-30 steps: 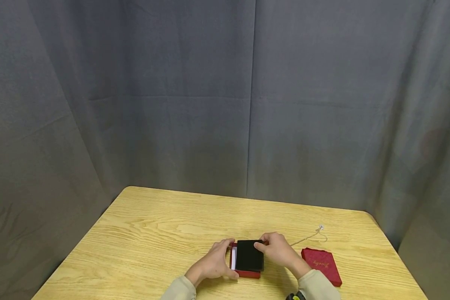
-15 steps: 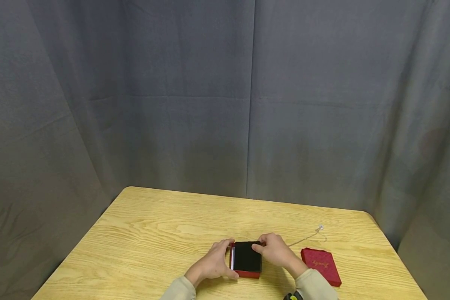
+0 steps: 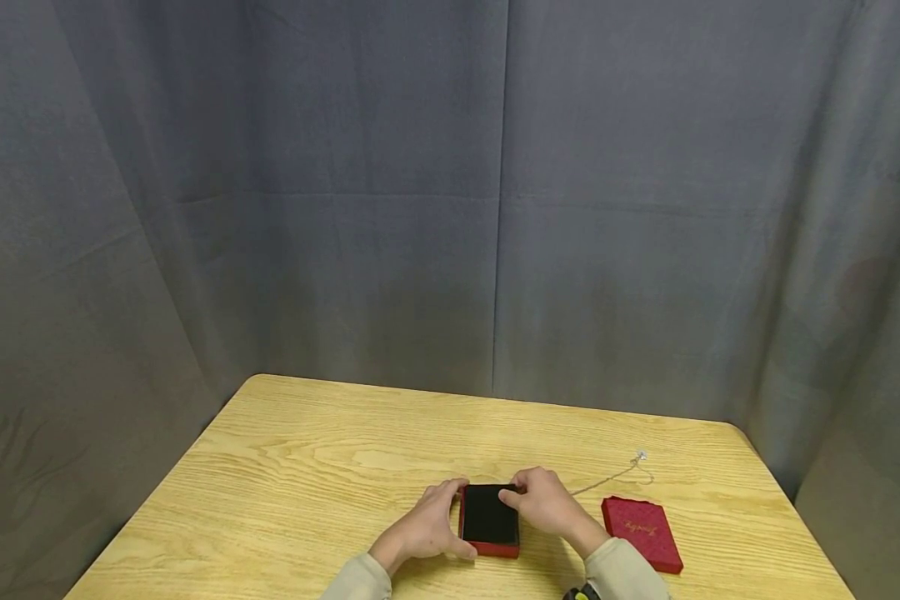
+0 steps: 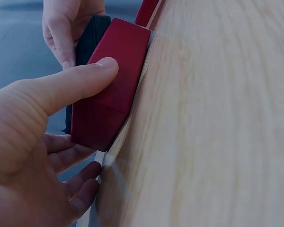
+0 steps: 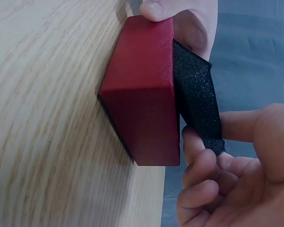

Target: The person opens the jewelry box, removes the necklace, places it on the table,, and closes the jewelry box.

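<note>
Right, nearest my camera, a pale sleeve (image 3: pixel 360 581) comes in on the near left of the red box (image 3: pixel 497 551), and a second pale sleeve (image 3: pixel 626 571) on its near right, with a black-and-yellow wrist piece (image 3: pixel 582 592) beside it. I have the red box resting on the wooden table (image 3: pixel 322 467), directly in front of the person. At the box's left side, the left hand (image 3: pixel 426 527) grips it: the thumb lies along the near wall and the fingers reach round toward the far side. At its right side, the right hand (image 3: pixel 549 502) pinches the black foam pad (image 3: pixel 490 514) by the edge, thumb above and fingertips beneath. My right wrist view shows that pad slanting at the mouth of the box, its right edge raised off the rim, its left edge down at the box. To the right of the box, well apart from it, I see a crimson lid (image 3: pixel 642 534) lying flat with gold script on top. Beyond the box to the right, a thin chain (image 3: pixel 606 480) runs out from behind the right hand to a small shiny pendant (image 3: pixel 642 455). Farthest from the box, a grey curtain (image 3: pixel 360 250) hangs behind the table.
</note>
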A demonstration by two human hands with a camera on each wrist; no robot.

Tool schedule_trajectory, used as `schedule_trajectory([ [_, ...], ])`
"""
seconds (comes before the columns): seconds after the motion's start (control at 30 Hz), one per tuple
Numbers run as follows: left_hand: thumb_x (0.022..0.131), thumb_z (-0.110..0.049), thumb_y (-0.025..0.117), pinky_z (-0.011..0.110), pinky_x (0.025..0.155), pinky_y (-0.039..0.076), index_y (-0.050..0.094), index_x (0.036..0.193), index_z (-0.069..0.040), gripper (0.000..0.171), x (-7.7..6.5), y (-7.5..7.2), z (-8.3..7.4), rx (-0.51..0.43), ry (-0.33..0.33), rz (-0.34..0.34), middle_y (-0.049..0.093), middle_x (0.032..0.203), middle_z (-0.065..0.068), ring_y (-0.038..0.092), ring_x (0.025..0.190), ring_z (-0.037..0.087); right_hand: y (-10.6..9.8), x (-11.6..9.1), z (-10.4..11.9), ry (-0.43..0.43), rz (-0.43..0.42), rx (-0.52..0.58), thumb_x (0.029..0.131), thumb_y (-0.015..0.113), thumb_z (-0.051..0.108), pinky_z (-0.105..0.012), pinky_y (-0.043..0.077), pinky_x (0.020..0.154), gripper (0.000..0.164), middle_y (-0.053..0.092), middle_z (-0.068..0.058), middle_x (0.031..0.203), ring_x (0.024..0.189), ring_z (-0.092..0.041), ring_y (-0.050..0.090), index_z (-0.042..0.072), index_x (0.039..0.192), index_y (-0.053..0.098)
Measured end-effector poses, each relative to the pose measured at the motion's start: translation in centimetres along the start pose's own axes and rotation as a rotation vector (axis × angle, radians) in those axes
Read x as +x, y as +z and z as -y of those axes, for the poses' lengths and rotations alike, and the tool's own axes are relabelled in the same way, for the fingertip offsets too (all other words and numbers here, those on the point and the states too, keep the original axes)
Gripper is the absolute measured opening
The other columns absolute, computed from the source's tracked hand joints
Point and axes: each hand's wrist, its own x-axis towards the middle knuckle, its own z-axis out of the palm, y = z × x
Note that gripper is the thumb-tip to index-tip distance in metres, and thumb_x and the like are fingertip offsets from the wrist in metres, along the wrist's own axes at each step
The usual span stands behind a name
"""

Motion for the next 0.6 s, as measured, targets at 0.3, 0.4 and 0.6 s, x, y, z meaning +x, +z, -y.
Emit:
schedule_trajectory([
  [0.3, 0.067, -0.031, 0.087, 0.055, 0.100, 0.030, 0.033, 0.144, -0.005, 0.098, 0.15, -0.05, -0.05, 0.017, 0.007, 0.001, 0.035, 0.145, 0.011, 0.030, 0.130, 0.035, -0.07, 0.03, 0.26, 0.030, 0.004, -0.013, 0.090, 0.064, 0.017, -0.023, 0.024, 0.045, 0.040, 0.029, 0.007, 0.051, 0.046, -0.009, 0.026, 0.014, 0.058, 0.041],
  [0.4, 0.067, -0.032, 0.087, 0.055, 0.101, 0.030, 0.033, 0.144, -0.005, 0.098, 0.14, -0.03, -0.06, 0.017, 0.011, 0.000, 0.035, 0.145, 0.011, 0.030, 0.130, 0.034, -0.07, 0.05, 0.29, 0.024, 0.004, -0.011, 0.089, 0.064, 0.016, -0.023, 0.024, 0.045, 0.039, 0.030, 0.007, 0.051, 0.046, -0.009, 0.027, 0.014, 0.058, 0.042],
  [0.6, 0.067, -0.029, 0.087, 0.056, 0.100, 0.030, 0.034, 0.143, -0.005, 0.097, 0.01, -0.11, -0.09, 0.001, 0.005, 0.007, 0.036, 0.144, 0.011, 0.030, 0.129, 0.035, 0.02, 0.07, 0.24, 0.018, 0.017, 0.000, 0.089, 0.064, 0.015, -0.023, 0.024, 0.045, 0.035, 0.030, 0.007, 0.051, 0.046, -0.008, 0.027, 0.013, 0.059, 0.046],
])
